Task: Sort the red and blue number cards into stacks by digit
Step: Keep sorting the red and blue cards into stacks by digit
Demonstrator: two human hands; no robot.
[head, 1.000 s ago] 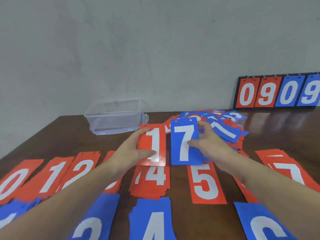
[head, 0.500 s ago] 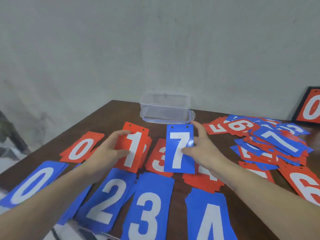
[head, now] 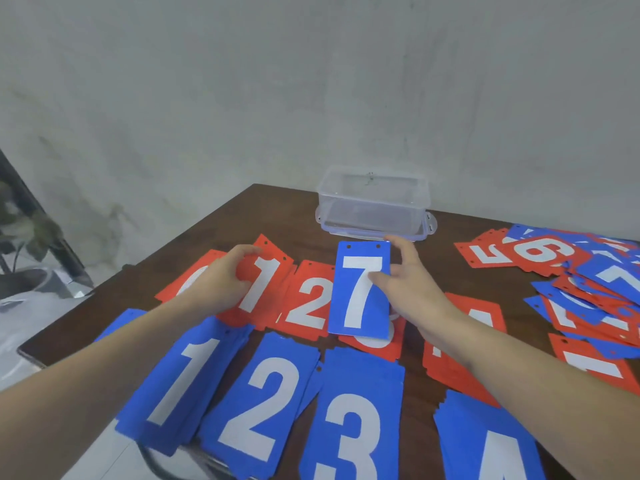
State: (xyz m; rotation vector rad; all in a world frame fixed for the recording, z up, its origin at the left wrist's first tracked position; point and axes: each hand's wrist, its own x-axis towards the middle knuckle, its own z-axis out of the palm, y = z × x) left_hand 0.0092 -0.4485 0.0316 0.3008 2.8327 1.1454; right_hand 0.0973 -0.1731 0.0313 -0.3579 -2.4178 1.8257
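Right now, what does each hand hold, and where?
Left hand grips the red 1 card at its left edge; right hand pinches the blue 7 card at its right edge.

A flat blue rectangular plastic card with a white 7 [head: 360,291] stood lifted over the red 2 stack [head: 306,299]. A red card with a white 1 [head: 263,282] lay tilted beside it. Loose mixed red and blue cards [head: 581,271] were heaped at the right.

I'm seeing a dark wooden counter [head: 277,211] carrying rows of red card stacks [head: 308,299], blue card stacks [head: 256,403], a clear plastic box [head: 374,202], and a loose card pile [head: 588,282].
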